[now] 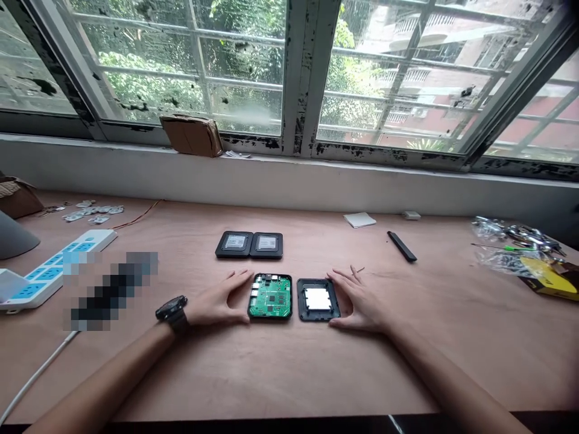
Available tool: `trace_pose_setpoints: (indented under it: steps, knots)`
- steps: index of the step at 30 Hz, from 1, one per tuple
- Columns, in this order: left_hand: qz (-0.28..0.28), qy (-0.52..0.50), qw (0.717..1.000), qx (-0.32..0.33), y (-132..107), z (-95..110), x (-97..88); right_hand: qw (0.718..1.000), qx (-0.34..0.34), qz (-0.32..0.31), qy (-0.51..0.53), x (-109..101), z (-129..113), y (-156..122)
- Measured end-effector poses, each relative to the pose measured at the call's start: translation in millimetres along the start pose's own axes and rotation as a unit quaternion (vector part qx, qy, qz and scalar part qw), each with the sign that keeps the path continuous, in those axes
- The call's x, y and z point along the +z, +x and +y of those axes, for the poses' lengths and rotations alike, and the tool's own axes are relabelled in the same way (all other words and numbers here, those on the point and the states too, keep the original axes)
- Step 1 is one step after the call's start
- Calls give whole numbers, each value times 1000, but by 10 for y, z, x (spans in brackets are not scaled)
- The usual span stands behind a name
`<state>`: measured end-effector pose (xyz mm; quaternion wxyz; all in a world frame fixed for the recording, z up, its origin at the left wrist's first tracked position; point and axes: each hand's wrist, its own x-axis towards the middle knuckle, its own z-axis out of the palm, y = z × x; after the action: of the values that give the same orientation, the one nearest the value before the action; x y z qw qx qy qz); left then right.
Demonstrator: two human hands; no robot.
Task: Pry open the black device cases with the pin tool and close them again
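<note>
A black box base with a green circuit board [270,295] in it lies flat on the table in front of me. My left hand [221,298] is beside it, fingers and thumb spread apart, the tips at its two left corners. To its right lies a black plastic cover [302,301], inner side up, with a white square pad [317,298] in its middle. My right hand [359,301] curves open around the cover's right side, fingertips at the upper edge and thumb at the lower. Whether either hand presses on its piece I cannot tell.
Behind stand two black labelled squares [249,245]. A black stick-like piece [401,246] and white card [360,220] lie right of them. A power strip [58,268] and blurred-out object [113,292] are left. Bagged hardware [515,247] and a yellow-black box [552,277] lie far right.
</note>
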<state>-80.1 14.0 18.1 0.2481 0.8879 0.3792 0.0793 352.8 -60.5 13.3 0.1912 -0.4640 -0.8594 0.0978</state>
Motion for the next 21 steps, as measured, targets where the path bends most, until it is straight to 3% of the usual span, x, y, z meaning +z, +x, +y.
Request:
trace_pose_setpoints:
  steps: [3, 7, 11, 14, 17, 21]
  knots:
    - [-5, -31, 999, 12, 112, 5, -57, 999, -9, 49, 15, -8, 18, -39]
    - [11, -23, 998, 56, 313, 150, 77, 986, 40, 133, 91, -7, 114, -123]
    - [23, -9, 995, 95, 449, 304, 268, 939, 85, 222, 250, 46, 98, -99]
    - [34, -11, 994, 103, 444, 278, 284, 910, 90, 256, 314, 50, -58, 33]
    - [54, -13, 994, 92, 385, 126, 196, 926, 66, 228, 293, -29, -309, 237]
    - [103, -8, 992, 69, 340, -87, 85, 985, 11, 76, 155, -118, -689, 588]
